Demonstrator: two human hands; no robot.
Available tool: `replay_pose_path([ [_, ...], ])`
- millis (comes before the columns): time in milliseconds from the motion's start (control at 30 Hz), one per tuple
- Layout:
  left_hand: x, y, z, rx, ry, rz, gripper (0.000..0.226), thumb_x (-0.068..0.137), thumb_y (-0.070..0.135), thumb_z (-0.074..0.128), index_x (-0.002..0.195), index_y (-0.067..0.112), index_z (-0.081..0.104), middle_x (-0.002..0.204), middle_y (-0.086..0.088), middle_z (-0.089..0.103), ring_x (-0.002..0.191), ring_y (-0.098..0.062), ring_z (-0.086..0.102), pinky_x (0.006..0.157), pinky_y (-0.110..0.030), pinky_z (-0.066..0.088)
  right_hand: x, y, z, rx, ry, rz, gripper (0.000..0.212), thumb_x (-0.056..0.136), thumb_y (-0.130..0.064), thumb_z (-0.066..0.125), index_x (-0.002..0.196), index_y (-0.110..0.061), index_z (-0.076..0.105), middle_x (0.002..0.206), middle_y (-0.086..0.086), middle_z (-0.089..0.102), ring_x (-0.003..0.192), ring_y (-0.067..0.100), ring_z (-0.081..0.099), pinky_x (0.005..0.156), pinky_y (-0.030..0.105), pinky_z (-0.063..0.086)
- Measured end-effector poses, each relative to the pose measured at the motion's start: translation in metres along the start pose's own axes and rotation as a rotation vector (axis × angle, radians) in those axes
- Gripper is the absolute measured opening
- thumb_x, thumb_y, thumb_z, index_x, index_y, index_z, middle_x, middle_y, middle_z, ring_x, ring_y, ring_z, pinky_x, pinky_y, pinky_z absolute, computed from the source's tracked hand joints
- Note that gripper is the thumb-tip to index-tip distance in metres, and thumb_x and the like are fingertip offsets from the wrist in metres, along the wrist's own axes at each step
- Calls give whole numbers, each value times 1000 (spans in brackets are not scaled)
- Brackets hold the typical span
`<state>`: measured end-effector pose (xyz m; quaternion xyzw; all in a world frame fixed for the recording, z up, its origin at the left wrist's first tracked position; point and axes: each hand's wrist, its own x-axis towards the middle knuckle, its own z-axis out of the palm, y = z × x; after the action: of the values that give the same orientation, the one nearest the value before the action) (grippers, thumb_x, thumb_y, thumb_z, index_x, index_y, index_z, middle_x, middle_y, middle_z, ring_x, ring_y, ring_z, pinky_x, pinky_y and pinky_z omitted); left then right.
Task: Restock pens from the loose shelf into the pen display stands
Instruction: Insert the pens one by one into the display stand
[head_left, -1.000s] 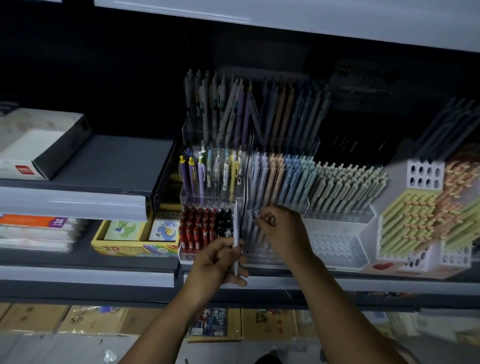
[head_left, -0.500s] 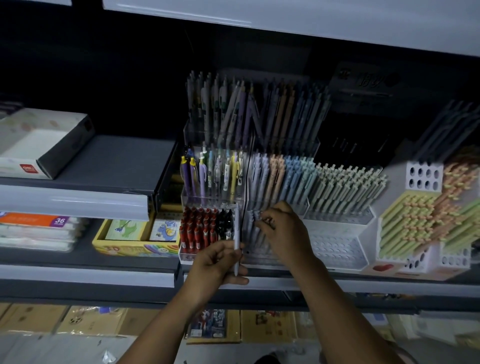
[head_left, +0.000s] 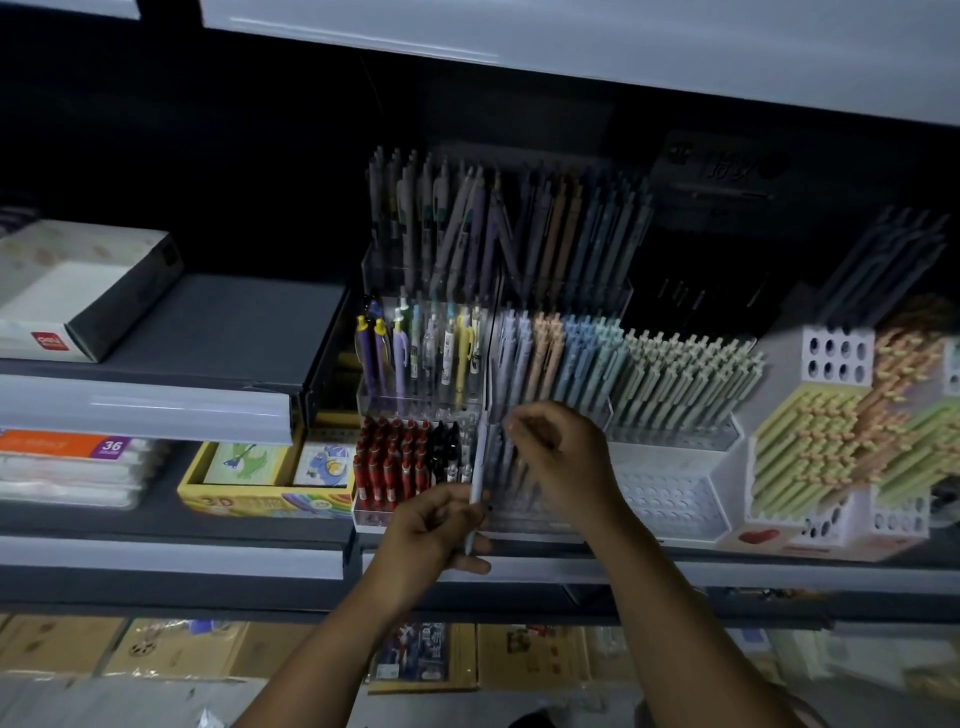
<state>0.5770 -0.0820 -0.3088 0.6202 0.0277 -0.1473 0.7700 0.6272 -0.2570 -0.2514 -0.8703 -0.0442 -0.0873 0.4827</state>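
My left hand (head_left: 434, 530) grips a pale lilac pen (head_left: 478, 467) held upright in front of the shelf edge. My right hand (head_left: 563, 460) reaches into the lowest tier of the clear pen display stand (head_left: 670, 499), fingers pinched at the tops of pens there; whether it holds one is unclear. Above it stand rows of pastel pens (head_left: 561, 358) and green pens (head_left: 685, 374). Left of my hands a clear stand holds red and black pens (head_left: 402, 462).
A white holed stand with yellow and orange pens (head_left: 831, 447) sits at the right. A yellow box (head_left: 265, 480) and stacked packets (head_left: 67, 467) lie on the left; a white box (head_left: 78, 291) rests on the upper grey shelf. Boxes fill the shelf below.
My right hand has shifted slightly up among the pens of the lowest tier. My left hand keeps the lilac pen upright in nearly the same place.
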Motion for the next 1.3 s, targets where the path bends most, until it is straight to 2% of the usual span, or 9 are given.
replay_pose_path([
  [133,1,-3,0,45,-11,3,18,98,5,60,112,-5,66,88,-17,67,76,-28,71,65,-40,64,-1,-17,-7,232,-174,111,12,93,-23,71,102,-15,74,69,-1,71,59,9,63,57,26,52],
  [267,0,-4,-1,108,-35,20,16,100,6,58,111,-2,67,84,-17,67,74,-24,71,63,-35,62,1,-12,-6,272,-160,128,8,91,-16,73,97,-10,74,68,2,71,59,12,63,56,28,52],
  [400,1,-8,-5,158,-2,18,15,100,5,58,112,2,66,84,-18,66,72,-23,71,60,-31,59,1,-3,-8,313,-73,142,5,93,-15,71,96,-11,74,68,10,70,57,28,63,55,40,56],
  [533,2,-10,-11,246,56,20,11,101,4,58,109,8,65,87,-17,69,67,-20,68,59,-34,57,3,3,-11,327,34,142,3,93,-12,70,95,-11,72,63,-3,68,54,10,61,53,25,52],
  [600,2,-9,-12,322,85,24,12,101,4,57,106,12,65,88,-19,69,65,-15,67,58,-31,56,4,7,-12,327,71,125,4,94,-9,68,96,-9,72,62,-3,66,52,9,59,51,22,49],
  [800,0,-6,-14,538,103,121,22,99,1,58,98,22,64,88,-15,69,63,-1,61,58,-16,49,7,25,-6,97,113,14,6,93,-17,71,97,-20,69,78,-6,68,69,10,67,65,25,55],
  [967,-1,-10,-16,645,69,172,23,97,0,59,98,22,65,86,-3,66,74,-5,62,70,-21,50,3,28,4,30,88,-73,7,92,-17,72,95,-20,68,82,-9,67,74,5,66,67,15,51],
  [1167,-2,-13,-15,635,71,156,23,97,0,60,101,22,66,85,-1,64,75,-11,62,73,-30,54,5,27,8,-41,66,-167,7,93,-20,71,96,-14,69,78,-3,67,68,7,64,64,19,51],
  [1300,-2,-13,-15,661,85,158,21,97,2,60,102,21,66,87,1,65,74,-6,62,72,-25,53,7,25,8,-63,59,-193,6,93,-18,71,97,-14,70,80,-2,68,70,7,65,65,19,51],
])
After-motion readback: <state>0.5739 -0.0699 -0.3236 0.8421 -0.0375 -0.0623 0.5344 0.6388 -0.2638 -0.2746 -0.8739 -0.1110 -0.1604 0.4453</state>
